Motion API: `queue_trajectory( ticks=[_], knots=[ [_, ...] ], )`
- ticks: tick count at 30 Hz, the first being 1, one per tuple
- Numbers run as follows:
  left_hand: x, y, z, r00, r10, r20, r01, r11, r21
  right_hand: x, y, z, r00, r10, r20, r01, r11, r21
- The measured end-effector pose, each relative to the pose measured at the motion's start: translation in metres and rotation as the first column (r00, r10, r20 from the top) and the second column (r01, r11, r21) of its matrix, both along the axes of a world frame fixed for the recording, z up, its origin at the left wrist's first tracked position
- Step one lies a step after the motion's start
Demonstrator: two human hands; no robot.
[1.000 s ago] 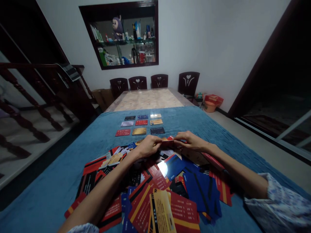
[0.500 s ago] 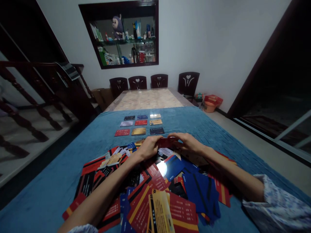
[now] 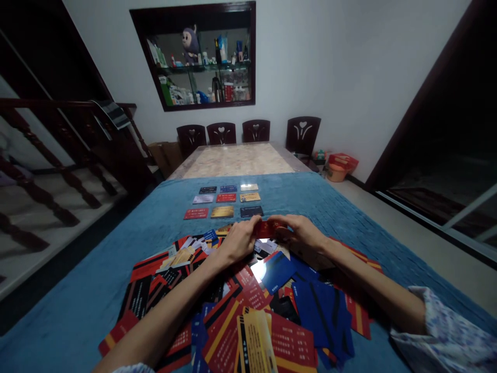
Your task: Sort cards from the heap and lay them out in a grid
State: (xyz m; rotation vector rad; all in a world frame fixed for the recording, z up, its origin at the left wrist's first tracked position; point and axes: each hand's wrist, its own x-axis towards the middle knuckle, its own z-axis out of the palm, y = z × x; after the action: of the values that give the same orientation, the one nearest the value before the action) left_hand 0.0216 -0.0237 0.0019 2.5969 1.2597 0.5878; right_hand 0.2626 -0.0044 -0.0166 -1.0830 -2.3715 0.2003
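Between my two hands is a dark red card [image 3: 266, 229], tilted up so that its face shows; whether it is one card or a small stack I cannot tell. My left hand [image 3: 243, 238] grips its left end, fingers closed. My right hand [image 3: 303, 230] pinches the right end. Below and around my wrists spreads a loose heap of cards: red cards [image 3: 252, 290], blue cards [image 3: 322, 316], a gold card [image 3: 256, 339] and black ones, overlapping at all angles. Beyond my hands, several cards lie in three rows, among them a gold card [image 3: 222, 212] and a dark blue card [image 3: 251, 211].
A blue cloth [image 3: 303, 194] covers the near part of the table; its far part is a bare stone-patterned top [image 3: 240, 158]. Dark chairs [image 3: 256, 130] stand at the far end. A wooden railing [image 3: 50, 150] is on the left, an orange bucket [image 3: 336, 172] on the right.
The red card between my hands has tipped so that more of its face shows. The rows and the heap lie as before; the view has shifted slightly.
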Motion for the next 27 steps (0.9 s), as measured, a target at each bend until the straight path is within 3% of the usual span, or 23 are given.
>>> queue_trajectory(
  ticks=[11, 17, 27],
  knots=[
    [0.0, 0.005, -0.01, 0.998, 0.052, 0.037, -0.05, 0.998, -0.037, 0.0, -0.002, 0.005, 0.995, 0.102, 0.024, -0.1, 0.993, -0.064],
    [0.002, 0.002, -0.004, 0.997, 0.07, 0.043, -0.065, 0.992, -0.105, 0.001, 0.004, -0.001, 0.993, 0.099, 0.066, -0.095, 0.993, -0.063],
    [0.006, -0.004, -0.001, 0.993, 0.112, 0.041, -0.107, 0.987, -0.118, 0.001, -0.004, 0.022, 0.98, 0.042, 0.193, -0.044, 0.999, 0.005]
  ],
)
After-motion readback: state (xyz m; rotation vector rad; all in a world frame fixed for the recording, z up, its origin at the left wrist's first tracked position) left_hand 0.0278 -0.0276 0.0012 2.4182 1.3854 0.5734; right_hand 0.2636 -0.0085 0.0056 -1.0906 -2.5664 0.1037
